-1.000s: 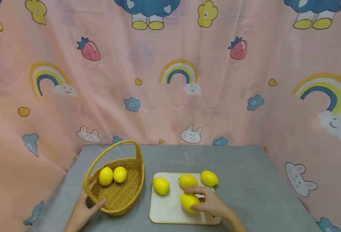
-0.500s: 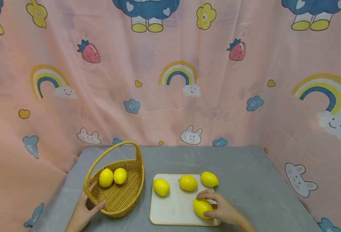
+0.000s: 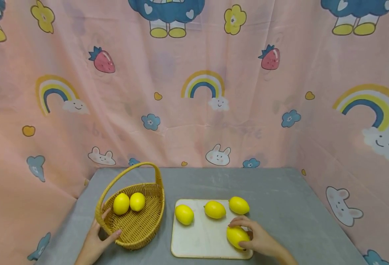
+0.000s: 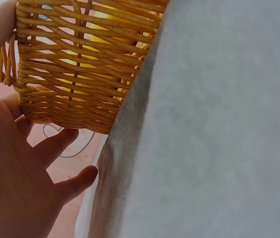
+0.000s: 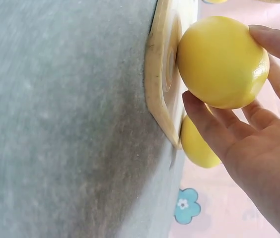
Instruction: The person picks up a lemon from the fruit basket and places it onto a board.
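Fingers (image 5: pixel 207 120) of the right hand (image 3: pixel 258 238) hold one lemon (image 3: pixel 236 237) at the near right corner of the white board (image 3: pixel 194 241). Lemon: bright yellow, rounded, with a small glossy highlight in the right wrist view. Right fingers parted to the fruit's width — thumb on the near side, fingertips on the far side. Left hand (image 3: pixel 95 239): fingers fairly wide apart, touching the near left side of the wicker basket (image 3: pixel 139 242) — firmness cannot be told. Two lemons (image 3: pixel 121 204) lie inside; three others (image 3: pixel 215 210) sit along the board's far part.
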### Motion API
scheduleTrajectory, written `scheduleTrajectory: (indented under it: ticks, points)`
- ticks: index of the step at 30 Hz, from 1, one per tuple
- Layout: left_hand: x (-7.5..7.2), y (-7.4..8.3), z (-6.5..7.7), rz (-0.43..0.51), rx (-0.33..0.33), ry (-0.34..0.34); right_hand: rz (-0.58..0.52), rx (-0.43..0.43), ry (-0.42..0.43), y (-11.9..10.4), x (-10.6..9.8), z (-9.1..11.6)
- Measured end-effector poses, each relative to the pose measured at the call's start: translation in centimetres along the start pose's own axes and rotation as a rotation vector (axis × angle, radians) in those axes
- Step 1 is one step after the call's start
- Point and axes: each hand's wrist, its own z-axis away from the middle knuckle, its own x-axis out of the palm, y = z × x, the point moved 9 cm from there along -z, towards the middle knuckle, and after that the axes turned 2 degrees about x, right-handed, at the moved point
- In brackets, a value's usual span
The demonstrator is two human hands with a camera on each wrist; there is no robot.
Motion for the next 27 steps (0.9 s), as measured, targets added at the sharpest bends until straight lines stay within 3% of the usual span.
scheduleTrajectory:
  ticks: [5,19,27]
  points:
    - [0.04,-0.04,-0.01,-0.002,-0.01,-0.003,0.017,0.02,-0.006,0.01,-0.15,0.05]
    - [-0.06,-0.1,0.06,-0.002,0.005,0.011,0.02,-0.04,-0.032,-0.1,-0.1,0.35]
    - [-0.1,0.0,0.04,0.005,0.03,0.02,0.059,0.014,-0.036,0.39,-0.02,0.27]
